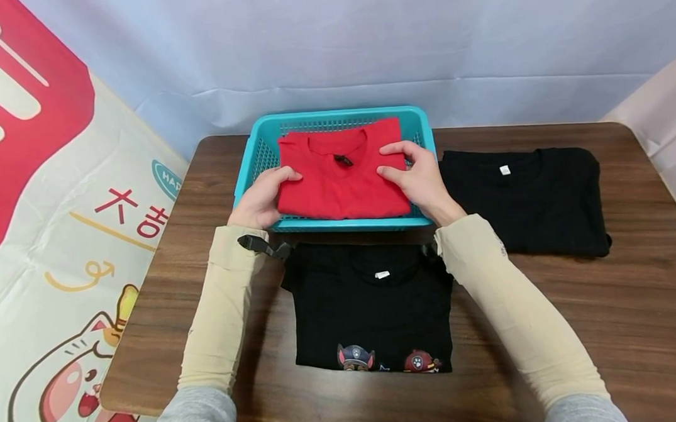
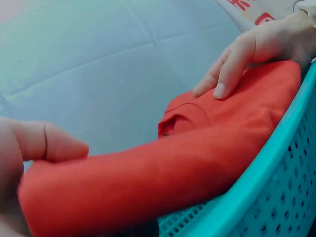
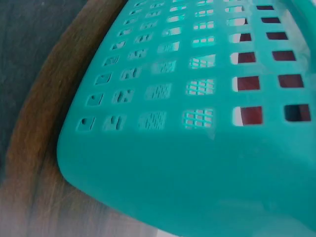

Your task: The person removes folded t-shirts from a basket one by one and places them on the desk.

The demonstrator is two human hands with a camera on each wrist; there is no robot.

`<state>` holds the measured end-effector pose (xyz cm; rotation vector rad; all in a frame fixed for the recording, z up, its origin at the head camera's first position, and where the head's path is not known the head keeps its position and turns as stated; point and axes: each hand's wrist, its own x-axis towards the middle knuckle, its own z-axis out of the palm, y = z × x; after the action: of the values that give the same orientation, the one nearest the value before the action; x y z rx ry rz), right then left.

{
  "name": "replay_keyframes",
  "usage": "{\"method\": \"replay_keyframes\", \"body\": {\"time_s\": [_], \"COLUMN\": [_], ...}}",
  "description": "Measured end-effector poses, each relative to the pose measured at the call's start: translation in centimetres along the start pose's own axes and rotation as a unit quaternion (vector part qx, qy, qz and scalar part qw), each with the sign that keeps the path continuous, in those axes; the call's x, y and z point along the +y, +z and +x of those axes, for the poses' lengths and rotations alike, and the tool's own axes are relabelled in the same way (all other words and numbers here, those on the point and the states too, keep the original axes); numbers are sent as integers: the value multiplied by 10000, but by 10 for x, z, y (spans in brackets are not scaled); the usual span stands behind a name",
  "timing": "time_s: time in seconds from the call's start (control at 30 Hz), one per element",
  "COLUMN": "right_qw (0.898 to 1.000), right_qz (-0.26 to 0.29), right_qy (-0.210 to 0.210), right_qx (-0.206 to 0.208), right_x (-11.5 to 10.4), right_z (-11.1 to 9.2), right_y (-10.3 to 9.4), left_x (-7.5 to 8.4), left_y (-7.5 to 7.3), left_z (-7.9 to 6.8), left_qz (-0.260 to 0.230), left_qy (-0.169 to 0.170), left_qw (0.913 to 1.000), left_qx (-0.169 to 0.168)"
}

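A folded red T-shirt, with a dark label at its neck, lies over the opening of a turquoise plastic basket. My left hand grips its left edge, thumb on top; the left wrist view shows that end raised above the rim. At the other side my right hand holds the shirt, with thumb and index finger on the upper face and the remaining fingers hidden. The right wrist view takes in only the perforated basket wall, without the hand.
In front of the basket lies a folded black T-shirt with cartoon dog prints. Another folded black T-shirt sits to the right. All stand on a brown wooden table before a white curtain; a printed banner hangs at left.
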<state>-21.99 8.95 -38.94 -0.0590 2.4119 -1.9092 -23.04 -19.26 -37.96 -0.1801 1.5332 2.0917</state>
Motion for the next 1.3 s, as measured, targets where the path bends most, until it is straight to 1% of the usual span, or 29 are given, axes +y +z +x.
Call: {"method": "replay_keyframes", "body": {"time_s": [0.17,0.3,0.4,0.5,0.6,0.7,0.77,0.83,0.93,1.03,1.1,1.2,1.3], "right_qw": [9995,9989,9984,9971,9944,9881,9818,9753,9684,9631,9581,9472,9357], "right_qz": [296,447,532,737,1049,1471,1788,2060,2318,2482,2619,2882,3097], "right_qy": [-56,-52,-94,-93,85,422,626,773,915,1018,1067,1132,1247], "right_qx": [95,107,146,168,127,127,164,191,81,-199,-449,-828,-1143], "right_x": [-3,-4,-5,-6,-6,-8,-10,-12,-15,-18,-19,-20,-19], "right_z": [-3,-5,-7,-9,-12,-14,-16,-18,-22,-26,-29,-34,-37], "right_y": [-1,-1,-2,-2,-2,-2,-2,-3,-6,-10,-12,-16,-21], "left_x": [0,-2,-4,-6,-8,-10,-12,-14,-16,-17,-17,-18,-19], "left_y": [2,1,1,2,3,5,7,9,12,16,19,23,26], "left_z": [-1,-2,-4,-5,-7,-8,-9,-9,-11,-14,-16,-21,-25], "left_qz": [-375,-464,-444,-350,-184,-149,-249,-453,-901,-1300,-1500,-1658,-1743], "left_qy": [90,76,41,85,208,320,374,438,549,653,705,732,759], "left_qw": [9980,9967,9959,9950,9939,9924,9913,9893,9835,9783,9765,9758,9744], "left_qx": [-502,-662,-786,-933,-1071,-1180,-1238,-1318,-1472,-1476,-1380,-1222,-1201]}}
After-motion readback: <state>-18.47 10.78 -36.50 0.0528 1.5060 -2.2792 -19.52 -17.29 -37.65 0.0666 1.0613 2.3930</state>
